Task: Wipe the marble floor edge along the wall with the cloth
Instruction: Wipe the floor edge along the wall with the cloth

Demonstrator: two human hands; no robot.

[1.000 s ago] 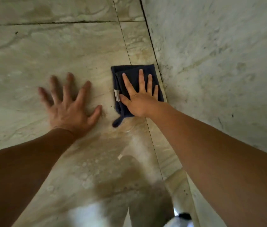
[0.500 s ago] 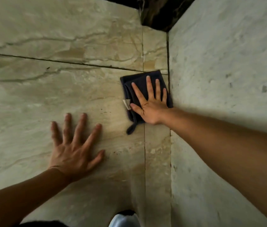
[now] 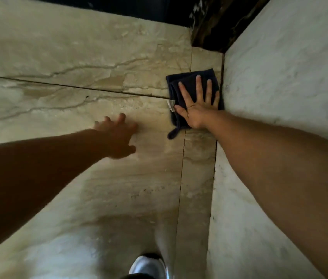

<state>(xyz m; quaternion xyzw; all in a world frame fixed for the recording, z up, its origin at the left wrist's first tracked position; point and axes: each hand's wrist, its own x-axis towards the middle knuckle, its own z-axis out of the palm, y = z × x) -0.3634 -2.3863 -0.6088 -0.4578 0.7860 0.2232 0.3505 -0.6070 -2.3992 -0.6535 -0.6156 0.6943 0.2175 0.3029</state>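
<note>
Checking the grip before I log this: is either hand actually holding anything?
Neither grips anything. The right hand presses flat on the cloth's top; the left hand is empty.

Left hand: motion-blurred, floor contact unclear | shoe: cut by bottom edge | cloth: partly under right hand

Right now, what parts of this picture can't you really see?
All in the head view:
- Floor under the cloth: covered by the cloth and the right hand.
- Left hand: blurred by motion, so I can't tell whether it touches the floor.
- Shoe: cut off by the bottom edge.
- White tag on the cloth: too small to read.
- Dark area past the wall: too dim to identify.
</note>
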